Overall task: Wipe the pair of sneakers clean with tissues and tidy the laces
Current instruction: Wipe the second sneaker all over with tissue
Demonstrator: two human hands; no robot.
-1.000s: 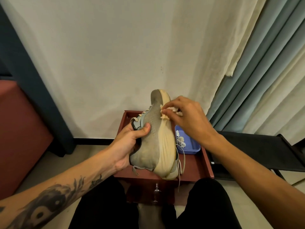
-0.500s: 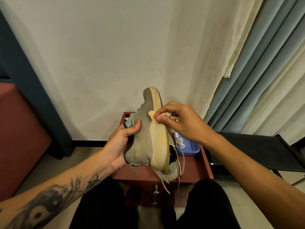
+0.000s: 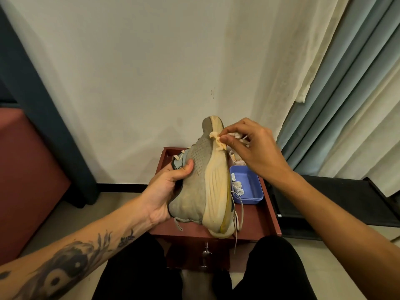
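Currently pinches a crumpled tissue (image 3: 217,141) between thumb and forefinger of the right hand (image 3: 249,152), other fingers loosely spread behind it. Presses that wad against the pale midsole (image 3: 217,191) of the sneaker (image 3: 200,185), just left of the fingertips and close to the toe end. Keeps the sneaker on its side, sole edge turned toward the right hand, long axis running from the toe just above the fingertips down to the heel, well below the wrist and near the lap. Grips the grey upper from the opposite side with the left hand (image 3: 166,187), thumb laid across the mesh, fingers curled round out of sight. Leaves nearly all the midsole below the right hand, so probably calls for a stroke downward along that axis toward the heel, left hand bracing against the push. Shows laces (image 3: 237,213) hanging loose off the heel end, under the right forearm, not yet tidied. Further out, beneath the right wrist, sits a blue tray (image 3: 251,191) holding pale scraps (image 3: 237,187), on a red stand (image 3: 266,215). Cannot confirm the second sneaker from this angle
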